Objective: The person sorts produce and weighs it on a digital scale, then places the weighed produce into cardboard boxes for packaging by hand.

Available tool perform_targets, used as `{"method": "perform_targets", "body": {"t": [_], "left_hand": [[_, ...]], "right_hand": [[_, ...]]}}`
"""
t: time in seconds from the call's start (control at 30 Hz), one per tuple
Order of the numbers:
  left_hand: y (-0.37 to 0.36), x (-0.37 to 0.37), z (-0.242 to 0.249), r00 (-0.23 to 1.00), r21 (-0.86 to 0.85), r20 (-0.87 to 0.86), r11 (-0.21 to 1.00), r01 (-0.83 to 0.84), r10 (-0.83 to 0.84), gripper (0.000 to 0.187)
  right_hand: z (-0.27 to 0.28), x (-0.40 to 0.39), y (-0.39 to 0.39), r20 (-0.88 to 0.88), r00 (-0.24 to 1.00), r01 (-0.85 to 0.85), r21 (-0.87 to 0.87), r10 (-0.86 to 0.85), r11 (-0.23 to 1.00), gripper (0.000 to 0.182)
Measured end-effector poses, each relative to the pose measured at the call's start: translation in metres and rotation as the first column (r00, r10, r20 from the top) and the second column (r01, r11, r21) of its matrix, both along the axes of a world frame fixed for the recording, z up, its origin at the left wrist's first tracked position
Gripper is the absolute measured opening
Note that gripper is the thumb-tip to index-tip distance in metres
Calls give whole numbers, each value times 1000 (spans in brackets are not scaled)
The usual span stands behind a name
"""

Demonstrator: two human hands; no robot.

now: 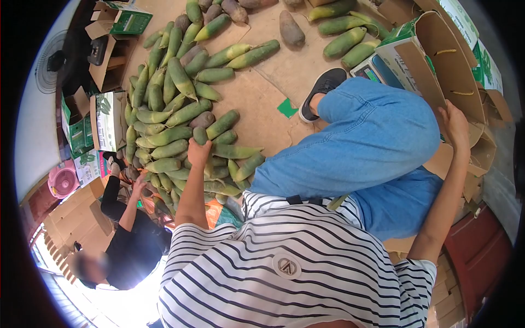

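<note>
My left hand (198,153) is closed around a green radish (200,134) at the near side of a large pile. Other long green radishes (170,150) lie around it, packed closely together, some with dark, earthy skins. Out to the right, my right hand (455,123) has its fingers curled at the edge of an open cardboard box (449,65). This box has a white and green printed side and yellow cord handles. The fingertips of my right hand are partly hidden by the box's edge.
Beside the box sits a scale (372,68), with several radishes (344,42) behind it. A co-worker in black (136,249) reaches toward the pile from the left. Printed cartons (108,121), a pink fan (63,179) and a grey fan (54,61) line the left side.
</note>
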State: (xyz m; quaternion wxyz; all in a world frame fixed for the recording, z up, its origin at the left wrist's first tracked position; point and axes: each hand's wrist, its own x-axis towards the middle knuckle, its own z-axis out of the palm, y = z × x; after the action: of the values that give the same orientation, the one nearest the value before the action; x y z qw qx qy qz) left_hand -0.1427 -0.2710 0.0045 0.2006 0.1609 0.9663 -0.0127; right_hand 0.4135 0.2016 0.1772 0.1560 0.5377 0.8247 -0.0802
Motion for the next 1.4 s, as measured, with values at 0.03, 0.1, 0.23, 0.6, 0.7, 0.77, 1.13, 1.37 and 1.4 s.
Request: {"method": "perform_targets", "body": {"t": [0.03, 0.1, 0.23, 0.6, 0.7, 0.77, 1.13, 1.37, 1.4], "left_hand": [[12, -1, -2, 1000, 69, 18, 998, -6, 4, 73], [36, -5, -18, 996, 193, 81, 981, 27, -44, 73], [125, 45, -24, 813, 671, 545, 688, -275, -207, 56], [117, -10, -58, 807, -39, 182, 815, 577, -562, 61], [92, 6, -60, 809, -235, 314, 785, 573, -497, 65], [88, 17, -56, 822, -295, 274, 769, 567, -500, 65], [84, 29, -108, 782, -356, 136, 707, 611, -608, 46], [135, 42, -56, 768, 76, 44, 769, 635, -639, 48], [152, 45, -52, 798, 185, 21, 787, 589, -602, 50]], "right_hand": [[0, 1, 0, 1, 1000, -2, 2, 2, 1000, 37], [-1, 2, 1, 3, 1000, -10, 10, 10, 1000, 36], [0, 1, -3, -12, 1000, -19, 34, 19, 999, 35], [4, -3, -4, 16, 1000, 9, 52, -10, 999, 35], [8, -11, -5, 28, 999, 41, 16, -41, 999, 36], [5, -9, -6, 22, 998, 51, 20, -52, 998, 36], [5, -11, -6, 29, 997, 66, 3, -67, 998, 36], [0, -2, -3, 13, 1000, 26, 43, -27, 999, 36], [2, -5, -3, 20, 999, 38, 30, -39, 999, 36]]}}
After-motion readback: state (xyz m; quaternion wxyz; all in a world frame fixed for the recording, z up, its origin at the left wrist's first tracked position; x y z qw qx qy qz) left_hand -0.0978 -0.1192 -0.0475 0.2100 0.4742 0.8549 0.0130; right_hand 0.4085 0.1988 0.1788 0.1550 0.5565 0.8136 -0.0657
